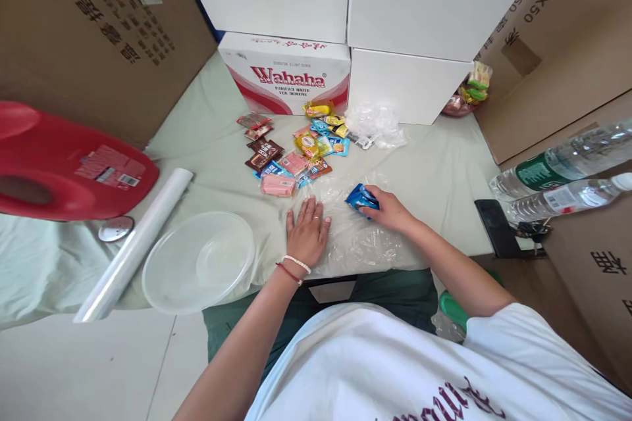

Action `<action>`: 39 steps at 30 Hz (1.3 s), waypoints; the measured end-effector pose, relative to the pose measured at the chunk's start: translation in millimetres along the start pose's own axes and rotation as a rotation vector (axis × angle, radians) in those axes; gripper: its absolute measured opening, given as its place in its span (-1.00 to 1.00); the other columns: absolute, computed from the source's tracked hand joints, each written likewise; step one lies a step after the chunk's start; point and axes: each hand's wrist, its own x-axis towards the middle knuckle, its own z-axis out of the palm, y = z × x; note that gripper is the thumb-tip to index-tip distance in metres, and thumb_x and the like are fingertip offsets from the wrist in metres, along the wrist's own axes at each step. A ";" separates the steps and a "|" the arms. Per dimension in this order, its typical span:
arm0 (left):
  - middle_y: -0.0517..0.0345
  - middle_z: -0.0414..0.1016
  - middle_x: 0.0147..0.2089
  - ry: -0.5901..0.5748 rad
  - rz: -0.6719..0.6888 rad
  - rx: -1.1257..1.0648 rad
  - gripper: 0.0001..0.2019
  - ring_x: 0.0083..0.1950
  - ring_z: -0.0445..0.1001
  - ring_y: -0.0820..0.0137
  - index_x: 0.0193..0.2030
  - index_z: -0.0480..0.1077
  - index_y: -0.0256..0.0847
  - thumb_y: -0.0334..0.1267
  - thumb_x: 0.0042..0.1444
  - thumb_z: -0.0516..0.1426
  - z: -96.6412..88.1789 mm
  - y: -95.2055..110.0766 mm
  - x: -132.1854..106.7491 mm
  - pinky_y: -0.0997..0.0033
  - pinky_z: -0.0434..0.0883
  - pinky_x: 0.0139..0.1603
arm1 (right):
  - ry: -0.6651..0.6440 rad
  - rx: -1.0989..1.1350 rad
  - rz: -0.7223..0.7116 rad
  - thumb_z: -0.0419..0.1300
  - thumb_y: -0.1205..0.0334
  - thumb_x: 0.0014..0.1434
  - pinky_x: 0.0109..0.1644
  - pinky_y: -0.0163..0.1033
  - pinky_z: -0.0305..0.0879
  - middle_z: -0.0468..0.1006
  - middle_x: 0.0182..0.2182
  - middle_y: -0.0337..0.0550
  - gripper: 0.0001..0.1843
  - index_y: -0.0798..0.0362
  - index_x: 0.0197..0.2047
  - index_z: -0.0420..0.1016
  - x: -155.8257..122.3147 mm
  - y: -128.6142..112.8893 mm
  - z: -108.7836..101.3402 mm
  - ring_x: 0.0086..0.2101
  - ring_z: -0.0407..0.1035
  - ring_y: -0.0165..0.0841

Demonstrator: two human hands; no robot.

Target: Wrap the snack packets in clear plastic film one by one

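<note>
My left hand (307, 233) lies flat, fingers stretched out, on the left edge of a clear plastic sheet (363, 247) spread over the cloth. In my right hand (388, 209) is a blue snack packet (359, 197), gripped from the right side and held on or just over the sheet. Beyond my left fingertips sits a loose pile of small wrapped snacks: a pink packet (277, 185), brown packets (264, 153) and a yellow packet (310, 143). A crumpled clear plastic bag (376, 125) rests at the back, touching the pile.
A translucent round lid or basin (197, 299), a plastic film roll (133, 247) and a red jug (74, 164) stand left. A Wahaha carton (291, 72) and white boxes (409, 89) wall off the back. Right are water bottles (563, 200) and a phone (496, 229).
</note>
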 end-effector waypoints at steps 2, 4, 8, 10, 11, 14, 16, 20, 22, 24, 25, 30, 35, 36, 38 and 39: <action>-0.02 0.08 0.60 -0.015 0.035 0.027 -0.41 0.62 0.04 0.10 0.53 0.17 -0.16 -0.05 0.46 -0.20 -2.4 -5.7 -0.9 -0.39 -0.09 0.56 | 0.033 0.046 0.048 0.30 0.08 0.22 0.11 -0.07 0.41 0.64 0.06 -0.03 -0.36 0.02 0.33 0.35 -5.4 14.2 -6.0 -0.01 0.54 -0.12; 0.02 0.08 0.60 0.000 0.066 0.064 -0.42 0.62 0.03 0.08 0.55 0.13 -0.09 -0.05 0.47 -0.18 -2.6 -9.8 -2.6 -0.48 -0.24 0.55 | 0.041 0.043 0.069 0.30 0.07 0.21 0.10 -0.06 0.42 0.64 0.03 -0.06 -0.38 -0.01 0.31 0.37 -10.4 20.0 -12.3 -0.02 0.54 -0.11; 0.01 0.01 0.61 0.011 0.064 0.095 -0.41 0.63 -0.01 0.08 0.57 0.06 -0.06 -0.04 0.47 -0.19 1.2 -11.9 -5.6 -0.55 -0.33 0.52 | 0.113 -0.050 -0.036 0.28 0.13 0.23 0.16 -0.02 0.38 0.57 0.12 0.01 -0.44 -0.01 0.29 0.37 -12.6 4.6 -12.9 0.06 0.49 -0.08; 0.01 -0.01 0.62 0.014 0.059 0.097 -0.41 0.64 -0.03 0.08 0.57 0.06 -0.06 -0.02 0.48 -0.19 2.4 -11.2 -6.3 -0.54 -0.31 0.52 | 0.134 -0.096 -0.174 0.27 0.18 0.25 0.20 -0.03 0.35 0.53 0.15 0.06 -0.48 0.01 0.26 0.38 -9.2 -10.4 -4.5 0.10 0.43 -0.09; 0.01 -0.02 0.62 0.017 0.058 0.097 -0.41 0.64 -0.03 0.09 0.57 0.06 -0.07 -0.02 0.48 -0.19 2.4 -10.7 -6.6 -0.53 -0.30 0.52 | 0.129 -0.131 -0.237 0.27 0.22 0.26 0.21 -0.03 0.34 0.52 0.15 0.09 -0.52 0.03 0.23 0.39 -7.1 -17.6 1.5 0.12 0.41 -0.09; 0.00 -0.01 0.62 0.018 0.059 0.094 -0.40 0.63 -0.01 0.09 0.58 0.06 -0.08 -0.02 0.47 -0.19 0.6 -9.5 -7.1 -0.52 -0.28 0.53 | 0.062 -0.286 -0.380 0.30 0.29 0.24 0.26 0.08 0.25 0.49 0.15 0.14 -0.59 0.05 0.15 0.44 -2.8 -31.7 20.1 0.14 0.34 -0.04; 0.01 -0.01 0.62 0.013 0.061 0.091 -0.40 0.63 -0.01 0.09 0.58 0.06 -0.09 -0.04 0.47 -0.18 -1.2 -9.1 -7.4 -0.52 -0.27 0.52 | -0.011 -0.346 -0.461 0.39 0.22 0.19 0.33 0.20 0.14 0.42 0.23 0.18 -0.53 0.05 0.14 0.43 -2.5 -33.1 26.9 0.21 0.27 0.02; 0.02 0.00 0.62 0.018 0.064 0.079 -0.40 0.63 0.00 0.07 0.58 0.06 -0.08 -0.05 0.46 -0.17 -2.3 -9.5 -7.3 -0.51 -0.25 0.53 | -0.148 -0.237 -0.558 0.46 -0.02 0.13 0.39 0.23 0.06 0.32 0.34 0.17 -0.34 0.01 0.21 0.39 -0.2 -25.9 19.8 0.35 0.13 0.05; 0.01 0.01 0.62 0.026 0.067 0.071 -0.40 0.63 0.00 0.06 0.58 0.07 -0.05 -0.05 0.45 -0.16 -1.7 -10.0 -7.1 -0.50 -0.25 0.53 | -0.174 -0.182 -0.532 0.41 0.05 0.19 0.38 0.17 0.09 0.42 0.25 0.12 -0.40 0.01 0.23 0.39 5.2 -22.2 11.7 0.34 0.13 0.01; -0.01 0.01 0.61 0.034 0.070 0.064 -0.41 0.63 0.00 0.05 0.57 0.07 -0.04 -0.06 0.45 -0.16 -1.1 -10.4 -6.9 -0.50 -0.25 0.53 | -0.182 -0.179 -0.469 0.37 0.18 0.23 0.36 0.13 0.13 0.48 0.16 0.10 -0.42 0.04 0.27 0.38 12.6 -18.9 5.6 0.29 0.18 0.00; -0.01 0.01 0.61 0.038 0.073 0.061 -0.41 0.63 0.00 0.04 0.57 0.08 -0.05 -0.06 0.45 -0.15 -0.9 -10.4 -6.9 -0.51 -0.25 0.52 | -0.185 -0.188 -0.433 0.36 0.21 0.22 0.33 0.12 0.16 0.50 0.12 0.10 -0.39 0.07 0.31 0.37 16.4 -17.4 3.9 0.25 0.21 0.00; -0.01 0.03 0.61 0.049 0.080 0.045 -0.42 0.62 0.01 0.06 0.56 0.10 -0.05 -0.06 0.45 -0.14 -1.0 -10.0 -7.6 -0.50 -0.25 0.53 | -0.172 -0.213 -0.331 0.45 0.00 0.15 0.26 0.12 0.20 0.48 0.03 0.11 -0.15 0.12 0.41 0.32 31.8 -12.3 8.6 0.12 0.22 0.02; -0.01 0.04 0.61 0.066 0.079 0.036 -0.42 0.62 0.02 0.05 0.56 0.11 -0.05 -0.06 0.45 -0.13 0.5 -10.9 -7.7 -0.51 -0.25 0.53 | -0.216 -0.269 -0.305 0.46 -0.02 0.13 0.23 0.07 0.19 0.49 0.07 0.13 -0.30 0.07 0.28 0.50 39.0 -11.6 10.5 0.15 0.22 0.04; -0.01 0.04 0.61 0.068 0.080 0.035 -0.42 0.62 0.03 0.05 0.56 0.11 -0.05 -0.06 0.45 -0.13 0.7 -11.0 -7.6 -0.52 -0.24 0.52 | -0.215 -0.282 -0.279 0.47 -0.02 0.12 0.21 0.06 0.20 0.50 0.02 0.12 -0.31 0.07 0.25 0.53 38.9 -11.4 7.9 0.12 0.24 0.03; -0.01 0.04 0.61 0.067 0.082 0.036 -0.42 0.62 0.03 0.04 0.56 0.11 -0.07 -0.06 0.45 -0.13 0.5 -10.9 -7.4 -0.53 -0.22 0.52 | -0.177 -0.291 -0.226 0.48 -0.04 0.09 0.18 0.05 0.21 0.51 -0.06 0.11 -0.33 0.09 0.20 0.56 36.8 -12.0 1.7 0.06 0.28 0.02; -0.01 0.04 0.60 0.065 0.083 0.037 -0.42 0.62 0.03 0.04 0.56 0.11 -0.07 -0.06 0.45 -0.13 0.2 -10.7 -7.4 -0.54 -0.21 0.51 | -0.149 -0.281 -0.210 0.47 -0.06 0.09 0.18 0.05 0.21 0.52 -0.09 0.10 -0.33 0.10 0.19 0.57 34.6 -13.1 -0.7 0.04 0.29 0.01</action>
